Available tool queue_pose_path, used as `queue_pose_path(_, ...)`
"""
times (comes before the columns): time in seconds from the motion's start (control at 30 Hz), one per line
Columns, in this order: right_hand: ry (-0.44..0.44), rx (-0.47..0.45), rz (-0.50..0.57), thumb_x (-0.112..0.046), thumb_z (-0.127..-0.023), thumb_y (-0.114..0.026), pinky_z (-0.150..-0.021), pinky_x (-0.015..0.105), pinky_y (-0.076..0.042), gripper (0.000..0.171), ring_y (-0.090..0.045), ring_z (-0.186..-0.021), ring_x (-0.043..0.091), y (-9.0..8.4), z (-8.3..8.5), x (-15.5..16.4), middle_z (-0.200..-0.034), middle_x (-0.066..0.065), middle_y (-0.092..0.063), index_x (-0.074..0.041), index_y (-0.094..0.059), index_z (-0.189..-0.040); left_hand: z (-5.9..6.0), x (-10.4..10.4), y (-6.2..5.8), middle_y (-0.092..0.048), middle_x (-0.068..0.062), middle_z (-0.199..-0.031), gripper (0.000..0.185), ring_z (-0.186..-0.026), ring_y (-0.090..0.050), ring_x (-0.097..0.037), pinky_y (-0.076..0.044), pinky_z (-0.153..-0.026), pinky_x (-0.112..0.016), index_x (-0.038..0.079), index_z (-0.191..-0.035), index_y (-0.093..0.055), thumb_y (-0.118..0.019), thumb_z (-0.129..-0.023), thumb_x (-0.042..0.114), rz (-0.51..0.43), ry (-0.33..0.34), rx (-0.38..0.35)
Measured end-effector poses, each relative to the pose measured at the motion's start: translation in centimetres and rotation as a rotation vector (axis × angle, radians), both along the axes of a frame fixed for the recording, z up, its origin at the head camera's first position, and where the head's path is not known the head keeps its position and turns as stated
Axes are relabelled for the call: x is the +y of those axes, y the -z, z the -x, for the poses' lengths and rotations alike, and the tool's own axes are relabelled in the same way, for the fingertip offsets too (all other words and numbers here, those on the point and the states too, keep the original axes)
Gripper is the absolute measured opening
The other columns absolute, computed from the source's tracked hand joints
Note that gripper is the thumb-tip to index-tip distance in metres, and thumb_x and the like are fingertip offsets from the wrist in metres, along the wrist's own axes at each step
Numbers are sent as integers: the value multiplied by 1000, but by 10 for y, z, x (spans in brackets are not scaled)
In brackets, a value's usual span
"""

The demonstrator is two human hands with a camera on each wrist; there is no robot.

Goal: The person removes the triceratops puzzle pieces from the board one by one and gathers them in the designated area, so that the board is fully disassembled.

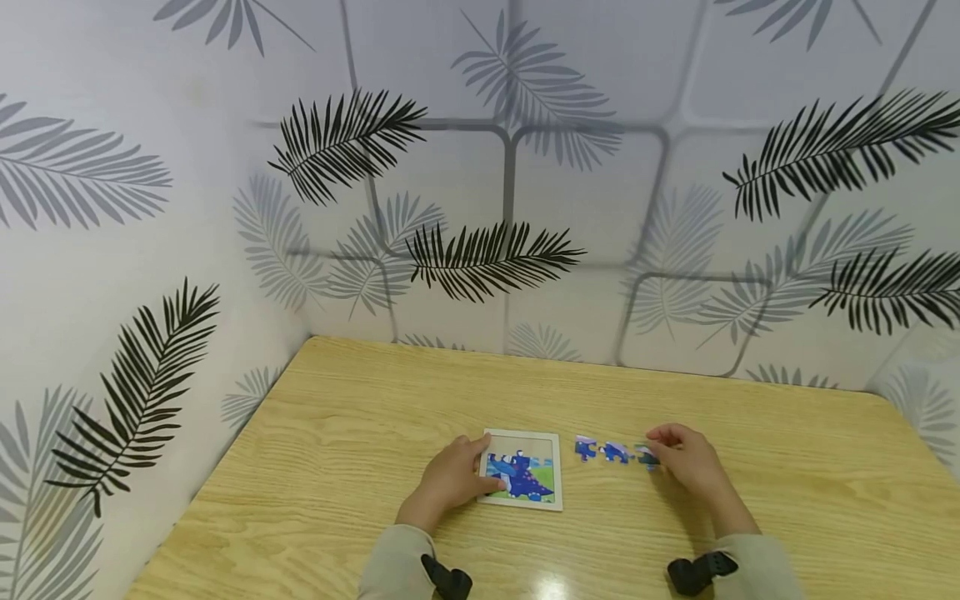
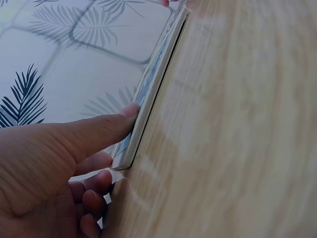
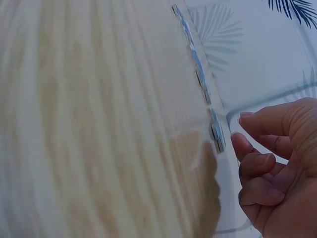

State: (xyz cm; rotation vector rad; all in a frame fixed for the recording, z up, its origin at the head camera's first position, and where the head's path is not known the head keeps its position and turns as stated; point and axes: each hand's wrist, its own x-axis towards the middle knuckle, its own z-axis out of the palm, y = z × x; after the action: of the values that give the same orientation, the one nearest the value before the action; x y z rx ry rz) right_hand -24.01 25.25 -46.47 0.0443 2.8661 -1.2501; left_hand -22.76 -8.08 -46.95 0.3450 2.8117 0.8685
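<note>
A small jigsaw board (image 1: 558, 471) with a pale frame lies on the table, partly filled with a blue dinosaur picture. My left hand (image 1: 452, 477) holds its left side, the thumb (image 2: 99, 133) on top of the frame and the other fingers at the edge. To the right of the board, loose puzzle pieces lie in a row: a blue and purple piece (image 1: 585, 447), a middle piece (image 1: 616, 452) and a darker end piece (image 1: 645, 455). My right hand (image 1: 692, 458) hovers beside the end piece, fingers loosely bent; the right wrist view shows nothing between them.
The wood-grain table (image 1: 337, 417) reaches back to a wall (image 1: 465, 192) patterned with grey and black leaves. Another wall (image 1: 112, 275) stands along the left. Dark wrist straps (image 1: 701, 573) sit over the sleeves.
</note>
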Motion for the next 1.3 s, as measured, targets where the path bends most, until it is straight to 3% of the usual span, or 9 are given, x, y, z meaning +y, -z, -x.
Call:
queue_pose_path(0.2,-34,66,-29,-11,-88,-56,-65,30,-41,18,-52,-84,23,-5,2,-14,-91,11,-59,1,-60,-100,0,0,0,-37,-2,-77,78,-68,-37,-16,-27,-57,-29,12,-136,-41,-73,-72,41,5,-3,0)
queue_pose_path(0.53,-113,73,25,-10,-88,-57,-59,28,-41,15,-50,-74,17,-8,6,-48,-86,7,-58,0,-61,-98,-1,0,-1,-38,-3,-79,77,-70,-38,-17,-29,-59,-30,11,-137,-40,-72,-73,40,7,3,-1)
queue_pose_path(1.3,-265,25,89,-10,-86,-60,-64,27,-40,7,-46,-72,15,-3,4,-137,-80,-1,-55,-11,-63,-92,0,-1,-2,-42,-3,-82,76,-74,-42,-19,-34,-64,-32,10,-136,-42,-71,-73,41,11,10,-6)
